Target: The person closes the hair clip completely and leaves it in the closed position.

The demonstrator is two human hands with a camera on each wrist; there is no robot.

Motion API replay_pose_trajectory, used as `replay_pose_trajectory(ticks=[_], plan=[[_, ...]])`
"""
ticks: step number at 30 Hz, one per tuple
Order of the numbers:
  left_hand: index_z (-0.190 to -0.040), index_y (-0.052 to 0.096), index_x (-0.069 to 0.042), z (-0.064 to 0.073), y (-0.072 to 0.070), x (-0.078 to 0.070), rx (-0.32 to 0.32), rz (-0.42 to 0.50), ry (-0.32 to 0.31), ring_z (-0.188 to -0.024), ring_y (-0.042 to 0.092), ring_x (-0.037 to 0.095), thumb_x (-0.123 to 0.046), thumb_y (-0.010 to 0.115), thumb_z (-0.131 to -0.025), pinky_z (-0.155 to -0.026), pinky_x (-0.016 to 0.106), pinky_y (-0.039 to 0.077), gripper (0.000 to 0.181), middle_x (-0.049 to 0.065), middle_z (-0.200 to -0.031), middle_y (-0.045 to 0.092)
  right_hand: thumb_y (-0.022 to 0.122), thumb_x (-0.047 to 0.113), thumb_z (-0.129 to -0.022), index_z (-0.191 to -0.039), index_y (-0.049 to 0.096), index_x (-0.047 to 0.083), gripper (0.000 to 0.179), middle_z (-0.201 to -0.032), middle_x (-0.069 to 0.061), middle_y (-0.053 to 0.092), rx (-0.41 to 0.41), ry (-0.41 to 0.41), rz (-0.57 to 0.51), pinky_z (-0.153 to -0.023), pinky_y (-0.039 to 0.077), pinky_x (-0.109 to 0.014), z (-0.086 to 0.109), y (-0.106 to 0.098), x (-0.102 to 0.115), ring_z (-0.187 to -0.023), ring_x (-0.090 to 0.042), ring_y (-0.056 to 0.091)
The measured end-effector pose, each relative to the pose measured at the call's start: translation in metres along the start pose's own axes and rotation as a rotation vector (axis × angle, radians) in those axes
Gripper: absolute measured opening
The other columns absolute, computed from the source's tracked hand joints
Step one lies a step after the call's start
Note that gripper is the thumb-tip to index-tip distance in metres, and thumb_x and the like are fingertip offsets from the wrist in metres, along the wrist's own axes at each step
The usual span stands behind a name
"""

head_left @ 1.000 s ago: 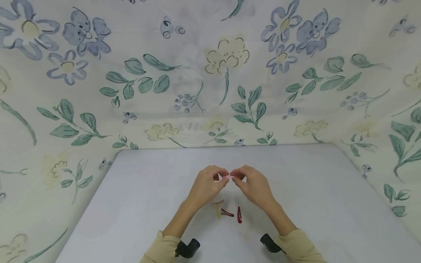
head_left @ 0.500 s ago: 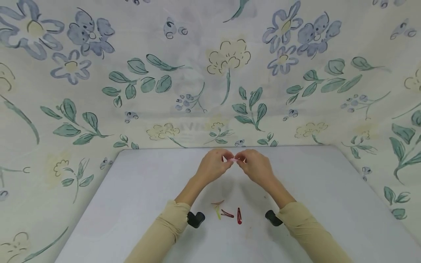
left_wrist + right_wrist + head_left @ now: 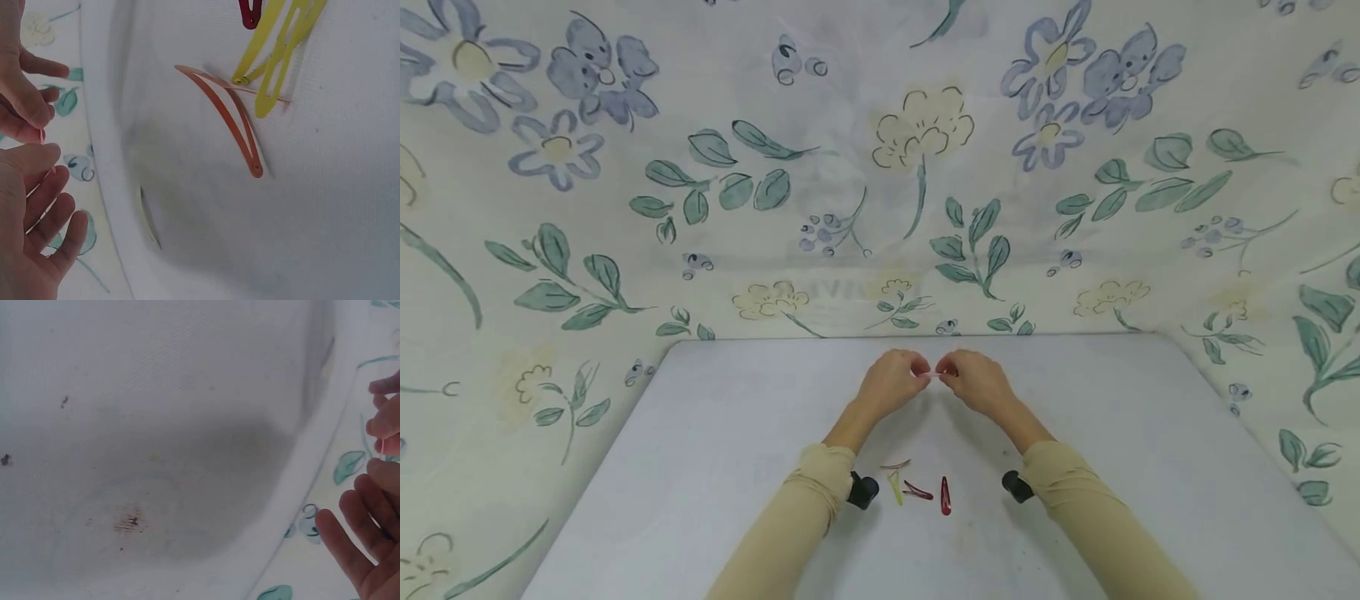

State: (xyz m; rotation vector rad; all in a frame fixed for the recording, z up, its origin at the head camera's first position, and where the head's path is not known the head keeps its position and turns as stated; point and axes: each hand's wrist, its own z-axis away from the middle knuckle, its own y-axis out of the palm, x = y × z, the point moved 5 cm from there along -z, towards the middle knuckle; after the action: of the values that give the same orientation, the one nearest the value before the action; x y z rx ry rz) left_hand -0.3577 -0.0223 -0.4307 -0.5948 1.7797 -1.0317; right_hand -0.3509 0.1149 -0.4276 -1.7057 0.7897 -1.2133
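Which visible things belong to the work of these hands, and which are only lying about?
Apparently in the job:
left hand
right hand
thin pink piece, held between them

Seemingly just lying about:
curved orange hair clip
forked yellow hair clip
splayed dark-red hair clip
teardrop-shaped dark-red hair clip

Beyond the fingers (image 3: 919, 361), to their left, faint letter-like marks (image 3: 841, 289) on the flowered cloth (image 3: 865, 175) are too blurred to read.
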Motion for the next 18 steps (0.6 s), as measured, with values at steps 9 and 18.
replay_pose_trajectory(ticks=[9,18], plan=[[-0.1,0.073,-0.007,-0.004,0.014,0.01,0.075,-0.041,-0.042,-0.087,0.061,0.018,-0.016,0.071,-0.09,-0.08,0.034,0.052,0.013,0.004,-0.092,0.07,0.068,0.014,-0.093,-0.101,0.072,0.009,0.01,-0.093,-0.005,0.068,0.066,0.024,0.056,-0.078,0.054,-0.036,-0.007,0.022,-0.006,-0.083,-0.018,0.059],[-0.097,0.075,-0.008,-0.004,0.026,0.009,0.11,-0.132,0.003,-0.093,0.064,0.021,-0.014,0.071,-0.089,-0.084,0.035,0.051,0.011,0.005,-0.094,0.072,0.068,0.009,-0.091,-0.096,0.071,0.007,0.006,-0.088,-0.004,0.065,0.098,0.03,0.095,-0.076,0.053,-0.037,-0.005,0.034,-0.007,-0.083,-0.019,0.059]])
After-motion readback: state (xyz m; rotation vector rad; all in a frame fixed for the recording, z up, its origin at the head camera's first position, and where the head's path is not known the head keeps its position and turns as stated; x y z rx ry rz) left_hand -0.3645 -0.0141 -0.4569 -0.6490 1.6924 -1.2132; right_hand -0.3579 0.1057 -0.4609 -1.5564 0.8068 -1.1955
